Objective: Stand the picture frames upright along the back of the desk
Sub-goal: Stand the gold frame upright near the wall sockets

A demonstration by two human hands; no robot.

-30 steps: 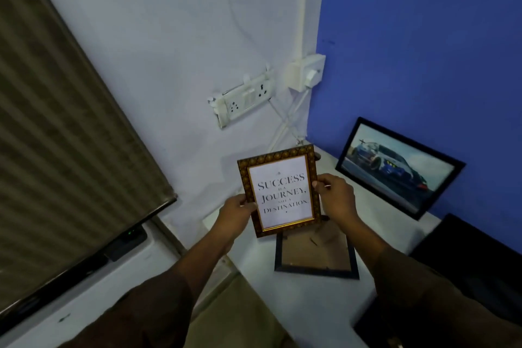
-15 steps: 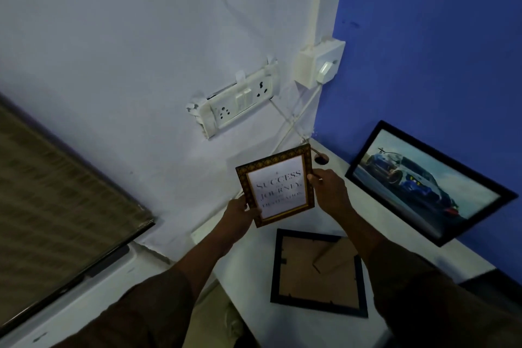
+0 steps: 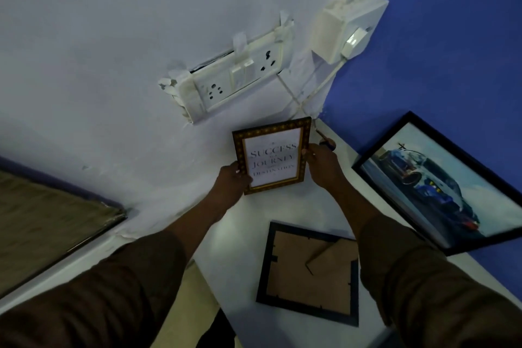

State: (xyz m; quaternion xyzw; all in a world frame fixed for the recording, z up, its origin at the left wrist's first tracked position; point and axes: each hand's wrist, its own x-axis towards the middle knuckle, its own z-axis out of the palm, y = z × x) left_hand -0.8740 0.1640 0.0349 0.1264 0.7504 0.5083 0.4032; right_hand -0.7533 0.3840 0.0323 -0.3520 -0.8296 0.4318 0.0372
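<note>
A small gold-patterned frame (image 3: 272, 155) with a "Success" quote stands nearly upright against the white wall at the back of the white desk (image 3: 243, 248). My left hand (image 3: 233, 179) grips its lower left edge and my right hand (image 3: 322, 162) holds its right edge. A black frame (image 3: 309, 272) lies face down on the desk in front, its brown backing and stand showing. A larger black frame with a blue car picture (image 3: 440, 186) leans upright against the blue wall on the right.
A socket panel (image 3: 231, 79) and a white switch box (image 3: 347, 29) with cables are fixed to the wall above the gold frame. A small dark object (image 3: 327, 143) lies in the corner behind my right hand. A window blind (image 3: 42, 226) hangs at left.
Both hands have carried the gold frame away from me and down to the desk's back edge by the white wall. The view has moved closer to the corner.
</note>
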